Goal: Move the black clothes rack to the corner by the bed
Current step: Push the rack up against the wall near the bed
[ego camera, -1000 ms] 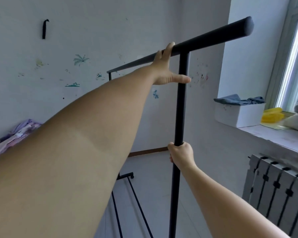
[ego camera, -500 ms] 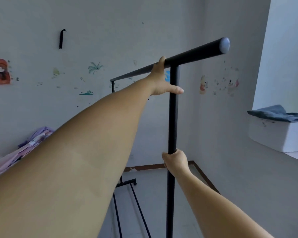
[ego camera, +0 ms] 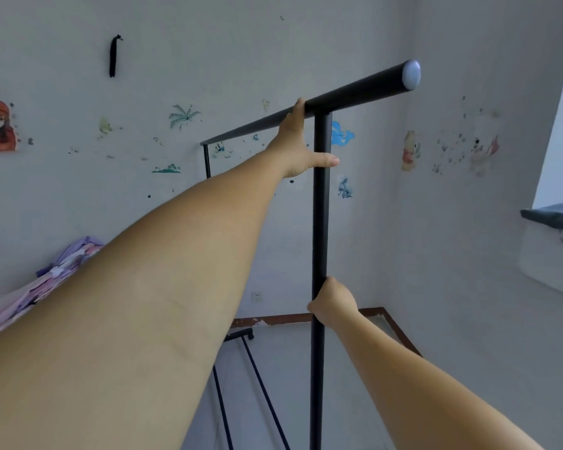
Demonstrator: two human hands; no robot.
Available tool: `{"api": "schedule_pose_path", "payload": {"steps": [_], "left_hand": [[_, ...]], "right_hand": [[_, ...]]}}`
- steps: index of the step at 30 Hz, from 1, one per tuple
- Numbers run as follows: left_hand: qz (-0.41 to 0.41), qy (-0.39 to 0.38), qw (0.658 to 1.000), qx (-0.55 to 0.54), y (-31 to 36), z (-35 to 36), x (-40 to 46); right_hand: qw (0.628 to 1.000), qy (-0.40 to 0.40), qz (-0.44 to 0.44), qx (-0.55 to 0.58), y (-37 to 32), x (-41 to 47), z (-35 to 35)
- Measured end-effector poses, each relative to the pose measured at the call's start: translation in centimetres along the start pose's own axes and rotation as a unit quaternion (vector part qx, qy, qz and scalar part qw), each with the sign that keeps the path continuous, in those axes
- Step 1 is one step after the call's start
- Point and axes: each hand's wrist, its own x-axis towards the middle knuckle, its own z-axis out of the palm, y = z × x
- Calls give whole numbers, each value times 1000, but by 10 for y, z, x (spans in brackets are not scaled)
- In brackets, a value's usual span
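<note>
My left hand point(ego camera: 298, 147) hooks the black clothes rack point(ego camera: 319, 222) top bar; right hand point(ego camera: 333, 302) clenches its upright. Corner lies straight beyond my fingers point(ego camera: 325, 161), bar pointing into it.

1 rack point(ego camera: 320, 222), 2 hands point(ego camera: 301, 147), approx. 10 stickers point(ego camera: 342, 134).

Pale floor point(ego camera: 293, 358) under rack base point(ego camera: 241, 336); bed point(ego camera: 0, 306) with seemingly rumpled bedding point(ego camera: 69, 258).

Bare floor point(ego camera: 348, 358) lies open beyond the rack point(ego camera: 319, 222), walls point(ego camera: 452, 222) closing the corner.
</note>
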Motion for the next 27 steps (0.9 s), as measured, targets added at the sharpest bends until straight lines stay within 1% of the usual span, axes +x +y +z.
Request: {"api": "schedule_pose_path", "payload": {"steps": [3,5,10,16,18,21,24,27], "left_hand": [[-4,-3,1000,4,-19,2,21],[-3,-9,1000,-15,-28,4,33],[12,-5,999,-51,-26,29,56],[-8,24,997,-71,-11,79,75],[-19,1,996,-92,-8,92,81],[-11,-38,993,-116,-5,115,91],[-5,-48,990,-136,-3,138,103],[-23,-51,987,-148,1,161,119]], "right_hand": [[1000,1,-1,-20,-8,23,5],[1000,4,5,-21,-10,36,5],[999,-2,41,22,-1,52,-15],[998,67,21,3,29,74,-28],[997,72,13,6,36,83,-34],[997,79,5,15,52,99,-47],[996,81,0,30,73,119,-63],[996,71,-5,45,92,142,-79]]}}
